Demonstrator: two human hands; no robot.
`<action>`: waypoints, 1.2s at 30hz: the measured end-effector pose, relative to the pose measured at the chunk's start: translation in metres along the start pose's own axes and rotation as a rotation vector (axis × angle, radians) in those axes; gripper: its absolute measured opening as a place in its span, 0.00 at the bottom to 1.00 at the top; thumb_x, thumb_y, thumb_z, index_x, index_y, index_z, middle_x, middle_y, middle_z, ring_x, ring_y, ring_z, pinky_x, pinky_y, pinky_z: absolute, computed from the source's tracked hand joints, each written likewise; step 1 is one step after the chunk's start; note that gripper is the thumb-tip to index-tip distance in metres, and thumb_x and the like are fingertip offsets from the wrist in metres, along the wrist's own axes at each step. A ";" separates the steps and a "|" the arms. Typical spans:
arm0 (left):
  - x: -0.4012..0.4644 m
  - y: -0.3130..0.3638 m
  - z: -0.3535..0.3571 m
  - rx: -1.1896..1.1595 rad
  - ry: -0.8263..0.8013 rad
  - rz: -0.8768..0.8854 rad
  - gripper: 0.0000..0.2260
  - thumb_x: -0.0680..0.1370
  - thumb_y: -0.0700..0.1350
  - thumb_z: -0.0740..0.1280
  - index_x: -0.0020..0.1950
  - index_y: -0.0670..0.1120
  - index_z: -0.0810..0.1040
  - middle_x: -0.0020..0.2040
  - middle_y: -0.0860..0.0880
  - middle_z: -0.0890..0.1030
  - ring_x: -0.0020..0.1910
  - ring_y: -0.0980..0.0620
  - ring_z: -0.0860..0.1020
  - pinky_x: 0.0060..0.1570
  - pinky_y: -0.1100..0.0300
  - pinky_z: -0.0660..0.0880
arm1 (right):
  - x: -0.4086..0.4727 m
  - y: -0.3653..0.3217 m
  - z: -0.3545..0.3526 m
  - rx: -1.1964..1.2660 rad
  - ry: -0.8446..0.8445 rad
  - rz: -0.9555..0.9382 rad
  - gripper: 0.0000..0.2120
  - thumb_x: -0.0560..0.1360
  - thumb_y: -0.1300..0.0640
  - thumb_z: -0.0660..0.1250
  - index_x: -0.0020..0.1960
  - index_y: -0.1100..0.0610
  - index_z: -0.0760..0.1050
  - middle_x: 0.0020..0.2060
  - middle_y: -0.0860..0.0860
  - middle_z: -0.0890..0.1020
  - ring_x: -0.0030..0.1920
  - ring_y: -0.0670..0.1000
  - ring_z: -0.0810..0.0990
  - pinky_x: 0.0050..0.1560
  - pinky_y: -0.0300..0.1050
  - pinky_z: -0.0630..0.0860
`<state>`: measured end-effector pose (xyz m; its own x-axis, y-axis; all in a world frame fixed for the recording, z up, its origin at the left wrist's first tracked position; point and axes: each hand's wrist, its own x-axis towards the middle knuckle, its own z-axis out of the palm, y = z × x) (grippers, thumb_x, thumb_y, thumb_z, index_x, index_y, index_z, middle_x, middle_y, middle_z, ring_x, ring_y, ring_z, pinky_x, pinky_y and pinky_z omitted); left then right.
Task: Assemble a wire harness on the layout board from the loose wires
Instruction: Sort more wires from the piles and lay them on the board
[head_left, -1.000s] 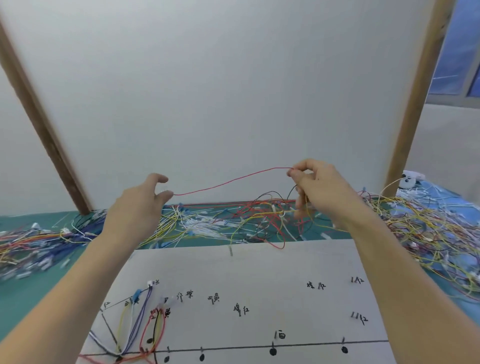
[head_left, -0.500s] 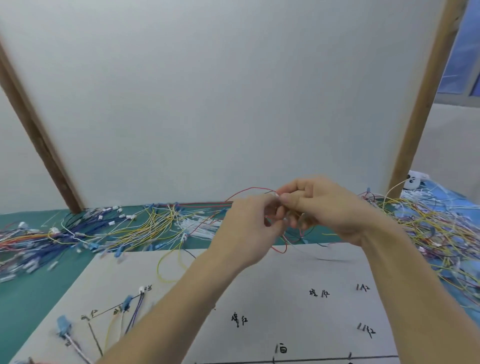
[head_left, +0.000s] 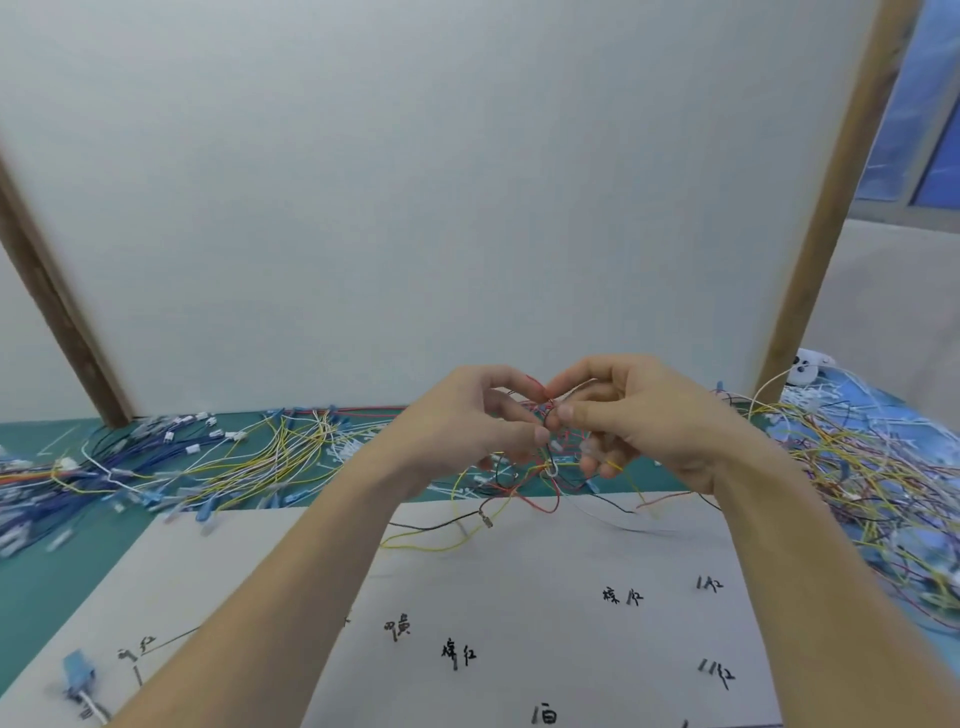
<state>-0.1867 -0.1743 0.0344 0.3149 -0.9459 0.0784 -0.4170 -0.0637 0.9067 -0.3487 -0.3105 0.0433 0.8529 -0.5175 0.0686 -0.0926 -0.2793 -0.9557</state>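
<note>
Both hands meet above the far edge of the white layout board, which carries black handwritten labels. My left hand and my right hand each pinch a thin red wire that loops up between their fingertips. Yellow, black and red wires hang from the fingers and trail onto the board, one ending in a metal terminal. How the red wire runs inside the fingers is hidden.
Loose wires lie in heaps on the green mat: blue and yellow ones at the left, yellow and red ones at the right. A white panel in a wooden frame stands behind. A blue connector sits at the board's near left corner.
One second ago the hands held the red wire stretched wide apart. The left hand has moved right to meet the right hand, and the wire now forms a small loop between them.
</note>
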 end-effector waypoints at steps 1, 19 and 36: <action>0.002 -0.001 0.002 0.009 0.005 0.004 0.10 0.78 0.43 0.75 0.57 0.51 0.81 0.45 0.48 0.88 0.41 0.51 0.85 0.35 0.60 0.75 | 0.000 0.000 0.000 -0.016 0.003 -0.010 0.06 0.80 0.64 0.69 0.56 0.58 0.80 0.43 0.57 0.87 0.27 0.53 0.80 0.24 0.41 0.74; 0.015 -0.009 -0.018 -0.127 0.188 -0.018 0.11 0.83 0.38 0.63 0.50 0.43 0.85 0.36 0.48 0.74 0.30 0.53 0.73 0.41 0.55 0.82 | 0.008 0.012 0.016 -0.645 -0.006 0.121 0.03 0.75 0.54 0.75 0.47 0.46 0.84 0.38 0.49 0.82 0.31 0.47 0.75 0.29 0.39 0.72; 0.011 -0.010 -0.004 0.396 0.189 0.166 0.10 0.79 0.55 0.70 0.45 0.52 0.86 0.40 0.54 0.86 0.42 0.56 0.83 0.42 0.59 0.78 | 0.008 0.010 0.008 -0.128 0.095 -0.039 0.09 0.75 0.69 0.72 0.50 0.56 0.84 0.39 0.54 0.88 0.32 0.47 0.81 0.29 0.33 0.73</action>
<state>-0.1751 -0.1827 0.0278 0.3509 -0.8812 0.3168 -0.7568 -0.0676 0.6502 -0.3390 -0.3108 0.0316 0.8054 -0.5765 0.1376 -0.1300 -0.3982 -0.9080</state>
